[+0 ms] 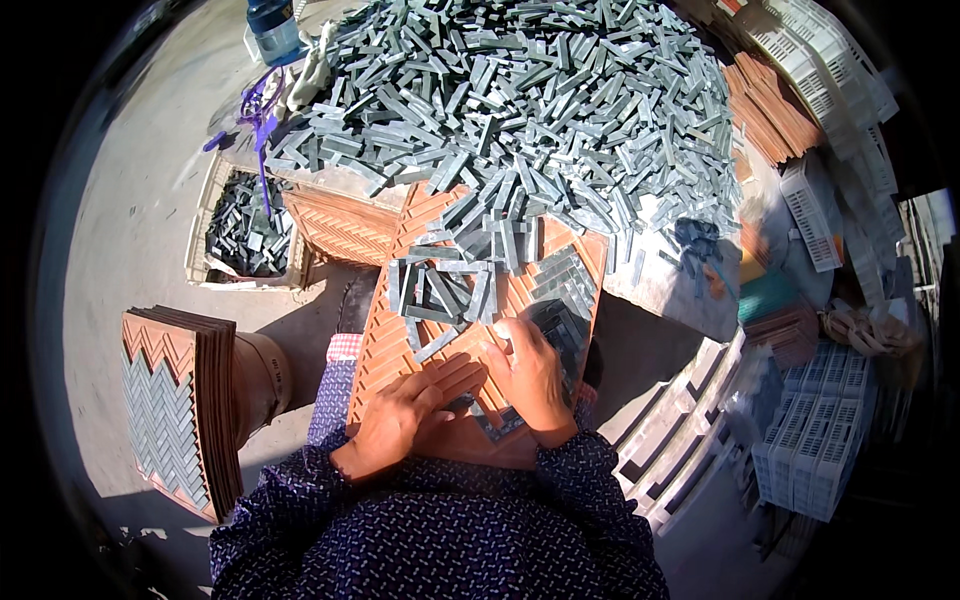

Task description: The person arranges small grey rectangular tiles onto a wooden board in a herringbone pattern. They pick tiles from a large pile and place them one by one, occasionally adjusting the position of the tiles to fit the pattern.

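Observation:
A terracotta-coloured board [375, 375] with slanted herringbone ridges lies across my lap. Grey stone strips [565, 285] fill grooves along its right side, and several loose strips [445, 290] are heaped on its upper middle. My left hand [395, 415] rests on the lower left of the board, its fingers stretched toward the middle. Over the lower right, beside the laid strips, is my right hand [530, 380]. Its fingers are curled and their tips hidden, so whatever they hold does not show.
A large pile of grey strips [520, 100] covers the table ahead. On the left are a crate of darker pieces [250, 225] and a stack of boards [190, 400], the front one filled with strips. White crates [815, 430] and a slatted pallet [680, 430] stand right.

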Demonstrator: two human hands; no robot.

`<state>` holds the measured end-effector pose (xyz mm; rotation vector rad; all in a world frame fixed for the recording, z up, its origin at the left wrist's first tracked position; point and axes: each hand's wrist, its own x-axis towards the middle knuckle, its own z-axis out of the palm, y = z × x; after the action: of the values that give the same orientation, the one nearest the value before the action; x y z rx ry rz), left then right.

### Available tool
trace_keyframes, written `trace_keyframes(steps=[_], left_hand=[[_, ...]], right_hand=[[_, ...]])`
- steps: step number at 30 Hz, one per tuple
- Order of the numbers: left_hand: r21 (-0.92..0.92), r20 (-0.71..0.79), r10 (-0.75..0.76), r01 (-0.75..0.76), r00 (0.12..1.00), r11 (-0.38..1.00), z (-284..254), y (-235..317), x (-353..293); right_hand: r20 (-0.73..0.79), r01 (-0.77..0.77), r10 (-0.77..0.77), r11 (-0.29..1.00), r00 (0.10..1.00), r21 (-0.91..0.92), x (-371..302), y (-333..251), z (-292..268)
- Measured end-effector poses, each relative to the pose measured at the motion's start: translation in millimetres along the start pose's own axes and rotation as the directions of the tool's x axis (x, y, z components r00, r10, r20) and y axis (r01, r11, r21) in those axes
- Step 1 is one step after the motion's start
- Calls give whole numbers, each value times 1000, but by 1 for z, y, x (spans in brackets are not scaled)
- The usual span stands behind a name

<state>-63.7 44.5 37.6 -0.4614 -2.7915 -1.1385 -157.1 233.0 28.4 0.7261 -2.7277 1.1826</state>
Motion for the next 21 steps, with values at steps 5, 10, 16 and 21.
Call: trace_keyframes(steps=[5, 10, 16, 21], left_hand=[[174, -89, -108, 122, 990, 977, -1, -16, 23], [213, -83, -89, 105, 993, 971, 5, -28, 22], [205, -1, -114, 112, 993, 972, -2, -23, 14], [142, -88, -81, 93, 993, 986, 2, -21, 11]], right_hand=[[80, -46, 47, 999, 996, -16, 33, 14, 11], [117, -179, 181, 984, 977, -21, 16, 1, -2], [220, -144, 158, 986, 963, -81, -26, -6, -15], [114, -61, 73, 992, 991, -112, -18, -16, -5]])
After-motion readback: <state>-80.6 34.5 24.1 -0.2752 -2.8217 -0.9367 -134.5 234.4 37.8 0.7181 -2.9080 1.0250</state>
